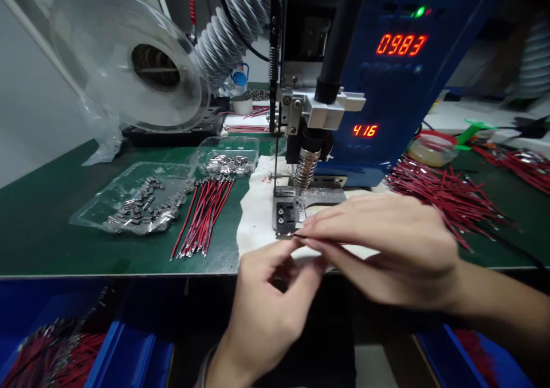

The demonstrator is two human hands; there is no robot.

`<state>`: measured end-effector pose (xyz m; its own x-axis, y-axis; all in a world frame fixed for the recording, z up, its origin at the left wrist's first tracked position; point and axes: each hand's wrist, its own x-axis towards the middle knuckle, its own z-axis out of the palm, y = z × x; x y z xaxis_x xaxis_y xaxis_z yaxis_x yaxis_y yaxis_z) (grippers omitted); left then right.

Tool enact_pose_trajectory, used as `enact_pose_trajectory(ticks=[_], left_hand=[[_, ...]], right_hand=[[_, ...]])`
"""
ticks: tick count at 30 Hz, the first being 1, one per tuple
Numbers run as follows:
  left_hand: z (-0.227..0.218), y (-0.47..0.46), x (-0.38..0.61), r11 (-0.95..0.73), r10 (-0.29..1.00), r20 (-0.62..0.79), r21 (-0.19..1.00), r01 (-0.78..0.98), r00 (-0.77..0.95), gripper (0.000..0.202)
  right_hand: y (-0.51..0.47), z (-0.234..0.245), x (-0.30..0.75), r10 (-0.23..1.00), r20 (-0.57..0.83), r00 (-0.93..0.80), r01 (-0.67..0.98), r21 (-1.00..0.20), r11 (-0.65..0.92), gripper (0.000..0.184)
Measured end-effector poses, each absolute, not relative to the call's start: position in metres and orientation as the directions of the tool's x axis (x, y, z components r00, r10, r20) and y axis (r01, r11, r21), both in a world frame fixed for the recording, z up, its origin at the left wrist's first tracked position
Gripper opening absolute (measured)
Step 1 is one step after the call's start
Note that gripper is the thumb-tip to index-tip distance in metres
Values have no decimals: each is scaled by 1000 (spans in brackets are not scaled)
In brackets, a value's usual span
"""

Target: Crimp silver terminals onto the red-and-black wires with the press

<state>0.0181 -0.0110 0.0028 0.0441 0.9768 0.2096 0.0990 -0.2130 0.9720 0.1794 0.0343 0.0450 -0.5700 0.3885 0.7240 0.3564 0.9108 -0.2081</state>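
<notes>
My right hand point(382, 245) pinches a thin black-and-red wire point(301, 236) between thumb and fingertips. Beyond these fingertips, a small silvery metal part point(283, 235) lies at the wire's end, by the front edge of a black fixture point(284, 213). My left hand point(275, 302) is curled just below, its index fingertip close against the metal part and its thumb near my right fingers. What the left fingers grip is hidden. Above the fixture hangs the spring-wrapped head point(306, 167) of a blue machine point(408, 90) with red digits.
To the left, clear plastic trays point(92, 207) hold small metal parts, beside a bundle of red-and-black wires point(206, 216). More wires point(442, 199) are heaped at right. A large clear reel point(103, 61) stands back left. Blue bins point(124, 353) sit below the table edge.
</notes>
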Motion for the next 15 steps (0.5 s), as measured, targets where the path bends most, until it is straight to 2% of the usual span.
enact_pose_trajectory(ticks=[1, 5, 15], left_hand=[[2, -13, 21, -211, 976, 206, 974, 81, 66, 7], [-3, -12, 26, -155, 988, 156, 986, 61, -11, 34], [-3, -12, 28, -207, 976, 212, 974, 95, -41, 36]], right_hand=[[30, 41, 174, 398, 743, -538, 367, -219, 904, 25], [26, 26, 161, 431, 776, -461, 394, -257, 883, 23], [19, 29, 156, 463, 777, -426, 390, -304, 869, 27]])
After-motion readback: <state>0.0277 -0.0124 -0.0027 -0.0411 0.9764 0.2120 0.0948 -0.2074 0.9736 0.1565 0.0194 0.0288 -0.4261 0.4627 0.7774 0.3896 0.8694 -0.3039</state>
